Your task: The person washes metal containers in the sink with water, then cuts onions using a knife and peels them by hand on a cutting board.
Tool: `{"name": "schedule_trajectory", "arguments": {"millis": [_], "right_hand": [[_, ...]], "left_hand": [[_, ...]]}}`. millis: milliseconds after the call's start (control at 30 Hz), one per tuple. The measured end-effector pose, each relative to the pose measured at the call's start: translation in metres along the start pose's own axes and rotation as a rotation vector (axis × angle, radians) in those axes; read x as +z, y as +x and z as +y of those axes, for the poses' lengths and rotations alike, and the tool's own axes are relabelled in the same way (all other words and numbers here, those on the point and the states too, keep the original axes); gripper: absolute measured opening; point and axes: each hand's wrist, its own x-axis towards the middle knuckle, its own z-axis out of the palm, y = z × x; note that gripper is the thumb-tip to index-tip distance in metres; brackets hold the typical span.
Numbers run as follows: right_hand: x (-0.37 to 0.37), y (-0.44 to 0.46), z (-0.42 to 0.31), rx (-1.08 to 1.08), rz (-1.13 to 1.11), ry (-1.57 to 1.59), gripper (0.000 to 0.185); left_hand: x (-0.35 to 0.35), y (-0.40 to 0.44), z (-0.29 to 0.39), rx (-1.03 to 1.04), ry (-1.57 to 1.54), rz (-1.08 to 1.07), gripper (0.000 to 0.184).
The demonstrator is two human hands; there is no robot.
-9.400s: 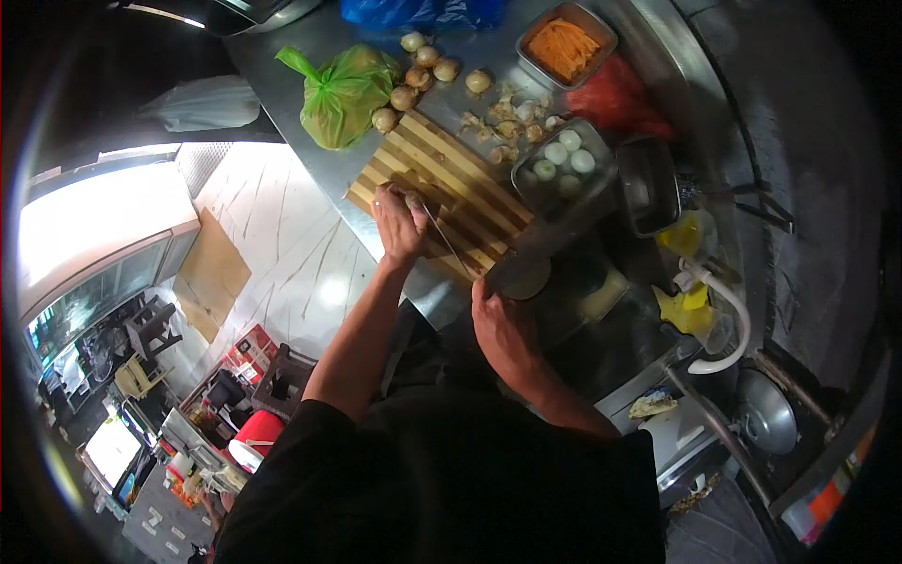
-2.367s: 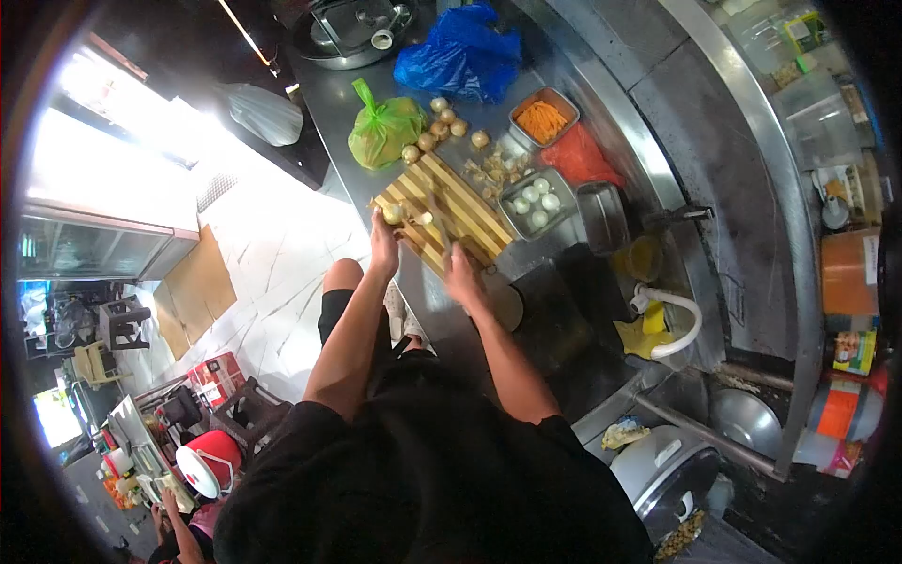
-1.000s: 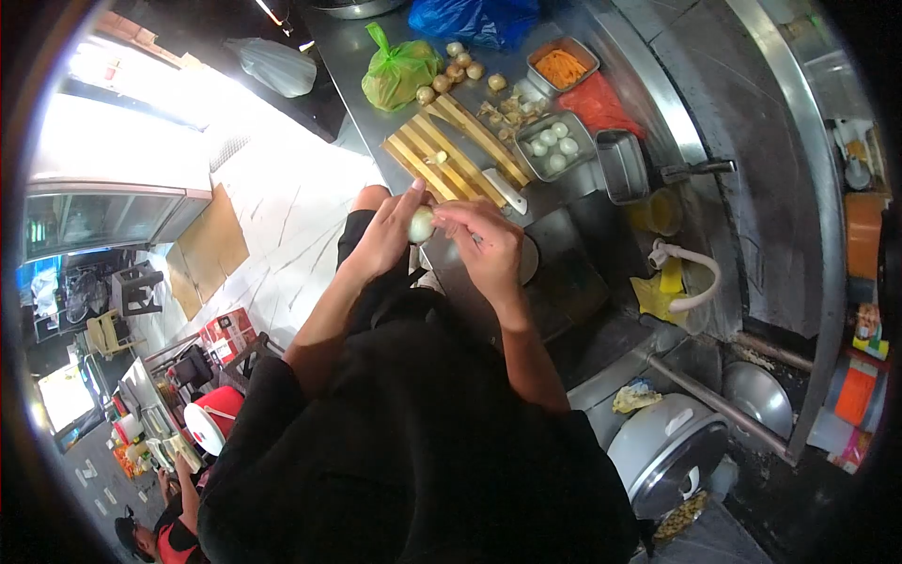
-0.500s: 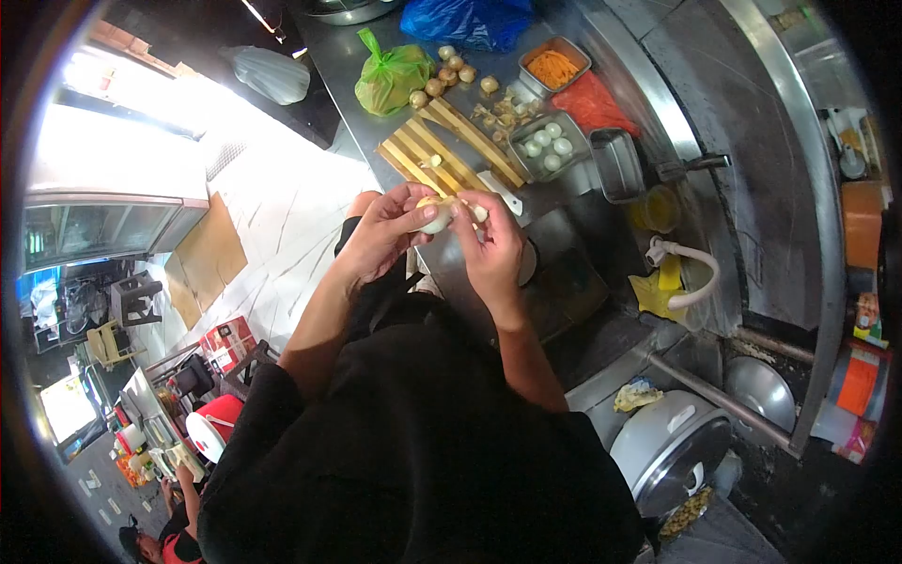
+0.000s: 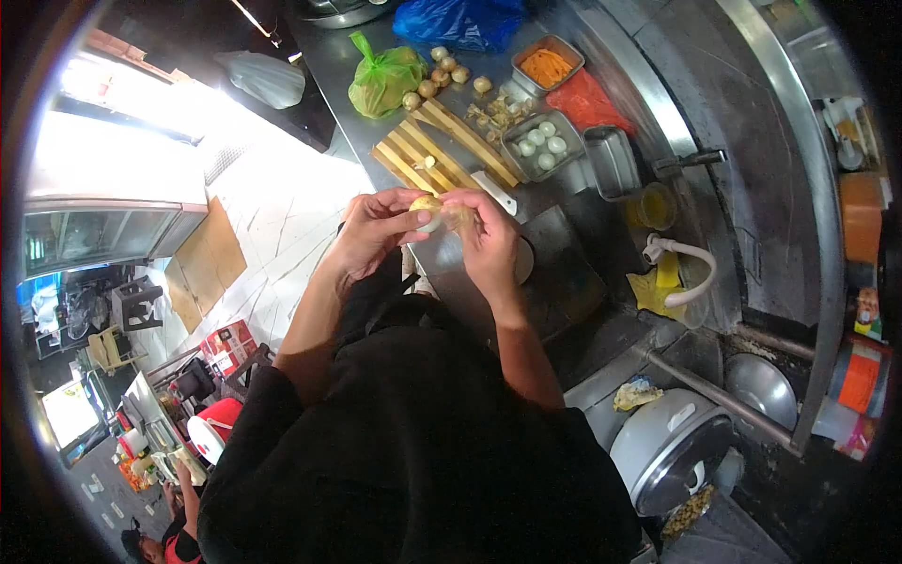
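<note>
My left hand [image 5: 368, 235] holds a partly peeled onion [image 5: 427, 204] between thumb and fingers, pale below with yellow-brown skin on top. Close beside it, my right hand [image 5: 490, 246] is pinched on loose onion skin [image 5: 460, 219], partly hidden by the fingers. Beyond the hands lies a striped wooden cutting board [image 5: 401, 156] bearing a small pale onion piece [image 5: 429, 162]. A knife with a white handle [image 5: 496, 193] rests at the board's near right side. Several peeled white onions [image 5: 547, 161] sit in a clear container right of the board. Dry peels [image 5: 496, 115] are scattered behind it.
Unpeeled onions [image 5: 428, 88] lie by a green plastic bag [image 5: 387, 80]. A blue bag [image 5: 460, 21], a tray of orange strips [image 5: 545, 68], a red bag [image 5: 587, 99] and a metal tin [image 5: 613, 162] line the counter. A faucet [image 5: 700, 282] stands right. Another person [image 5: 178, 526] is lower left.
My right hand has drawn slightly closer in and curled, and more of the onion's yellow-brown top shows. The view has shifted a little; the counter items stay in place.
</note>
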Motion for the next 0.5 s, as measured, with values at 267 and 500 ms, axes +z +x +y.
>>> {"name": "schedule_trajectory", "arguments": {"millis": [267,500], "right_hand": [[0.009,-0.005,0.006,-0.046,0.207,-0.137,0.007],[0.009,-0.004,-0.005,-0.067,0.293,-0.079,0.008]], "left_hand": [[-0.001,0.003,0.001,-0.026,0.053,-0.031,0.033],[-0.011,0.006,-0.002,-0.099,0.126,-0.118,0.036]]}}
